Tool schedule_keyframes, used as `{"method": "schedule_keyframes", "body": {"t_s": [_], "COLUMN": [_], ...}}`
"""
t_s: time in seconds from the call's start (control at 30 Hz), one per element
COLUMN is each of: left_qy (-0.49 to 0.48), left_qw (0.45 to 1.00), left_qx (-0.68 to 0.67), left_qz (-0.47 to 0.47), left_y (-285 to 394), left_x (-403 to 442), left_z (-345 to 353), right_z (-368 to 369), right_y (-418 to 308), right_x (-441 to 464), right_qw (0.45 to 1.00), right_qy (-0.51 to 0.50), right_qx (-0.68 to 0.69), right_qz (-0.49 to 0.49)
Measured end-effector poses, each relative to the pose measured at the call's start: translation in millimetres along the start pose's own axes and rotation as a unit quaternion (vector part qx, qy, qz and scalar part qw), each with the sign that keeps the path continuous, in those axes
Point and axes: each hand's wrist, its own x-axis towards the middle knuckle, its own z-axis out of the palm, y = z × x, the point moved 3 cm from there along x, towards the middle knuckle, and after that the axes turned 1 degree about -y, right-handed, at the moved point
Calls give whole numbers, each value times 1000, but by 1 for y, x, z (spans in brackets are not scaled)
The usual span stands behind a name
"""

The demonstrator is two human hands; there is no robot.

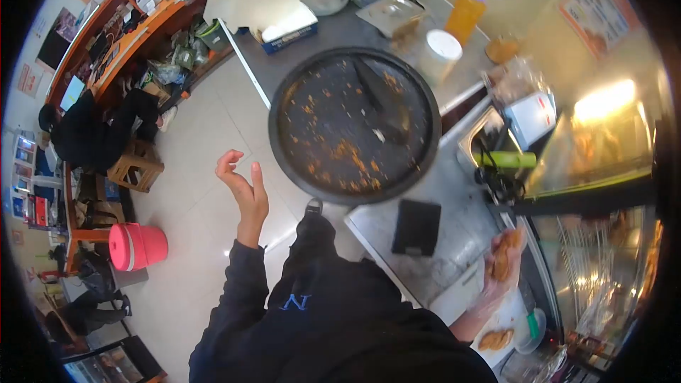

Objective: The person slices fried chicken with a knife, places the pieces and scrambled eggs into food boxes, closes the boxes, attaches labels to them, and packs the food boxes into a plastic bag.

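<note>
Tiled floor point(191, 206) at left, metal counter point(457, 230) at right, round black pan point(333, 117) far between them.
White cutting board point(508, 312) lies near right; the left hand point(245, 188) hangs over the floor, thumb and fingers apart; the right hand point(505, 262), seemingly in a clear glove, is closed around a browned food piece point(501, 264) by the board's far end; a second browned piece point(496, 340) rests on the board's near part.

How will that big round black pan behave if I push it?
The pan would probably stay stiff, given its raised rim. Loose-looking crumbs might slide or scatter. It appears to jut past the edge of the counter, so pushing it outward could tip it.
</note>
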Motion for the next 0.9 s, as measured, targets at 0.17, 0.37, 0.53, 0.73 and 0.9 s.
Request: {"method": "schedule_keyframes", "body": {"t_s": [0.17,0.37,0.53,0.73,0.9], "left_qy": [10,74,176,150,84], "left_qw": [999,983,947,937,983], "left_qx": [5,40,158,162,78], "left_qz": [-34,-161,-217,-269,-141], "left_y": [-87,-184,-231,-242,-193], "left_x": [58,93,81,78,131], "left_z": [2,-55,-119,-127,-69], "right_z": [212,421,434,435,424], "right_y": [117,329,466,453,239], "right_x": [183,362,477,454,324], "right_qw": [979,940,822,425,610], "right_qy": [-163,-240,-198,-358,-376], "right_qx": [-14,-118,-534,-791,-675], "right_qz": [125,213,24,-256,-176]}}
